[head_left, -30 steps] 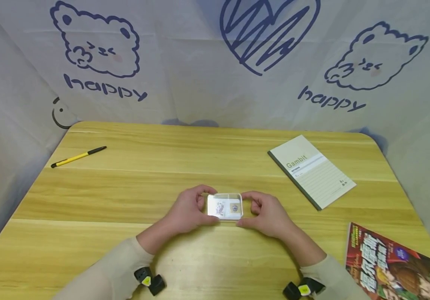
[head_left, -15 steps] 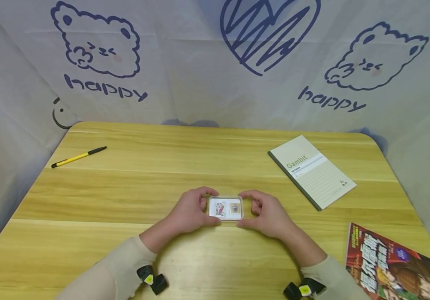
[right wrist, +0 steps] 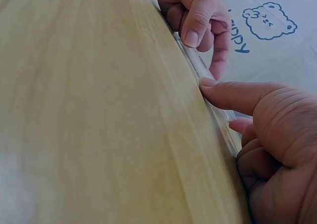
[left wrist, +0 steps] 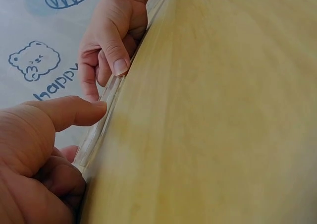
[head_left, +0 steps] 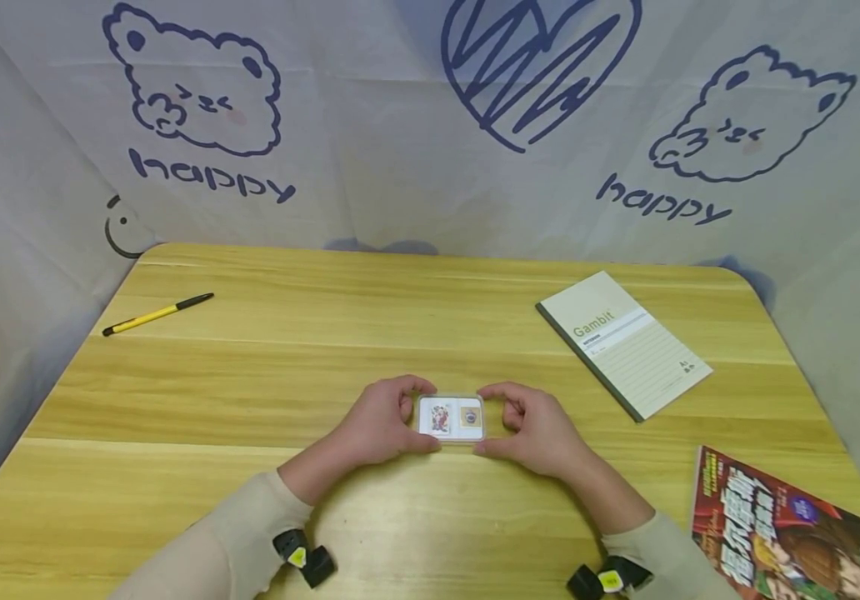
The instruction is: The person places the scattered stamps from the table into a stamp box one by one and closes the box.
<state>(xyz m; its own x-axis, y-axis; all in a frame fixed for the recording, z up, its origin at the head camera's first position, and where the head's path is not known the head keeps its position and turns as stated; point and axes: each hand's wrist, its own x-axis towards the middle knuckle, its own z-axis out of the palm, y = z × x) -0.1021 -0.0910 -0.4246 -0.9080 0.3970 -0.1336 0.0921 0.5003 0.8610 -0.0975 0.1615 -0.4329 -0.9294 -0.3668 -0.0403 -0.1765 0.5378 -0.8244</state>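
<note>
A small clear plastic case [head_left: 454,418] with a white inside lies at the middle of the table. It shows a red-patterned picture at its left and a coin-like disc on a tan square at its right. My left hand [head_left: 388,421] pinches the case's left end, thumb on the near edge and index finger on the far edge. On the right end my right hand [head_left: 538,427] does the same, its other fingers curled in. From the left wrist view the case's clear side [left wrist: 94,137] appears low against the tabletop, between both thumbs.
A yellow and black pen [head_left: 158,314] lies at the far left of the wooden table [head_left: 287,317]. A Gambit notebook [head_left: 625,343] rests at the back right. Nearer on the right is a colourful magazine [head_left: 797,533]. A white cloth with drawings [head_left: 370,150] hangs behind.
The case has gone from tilted with glare over its left picture to lying flatter, both pictures now plain. Its far edge has come down slightly, and my left hand has shifted a little rightward.
</note>
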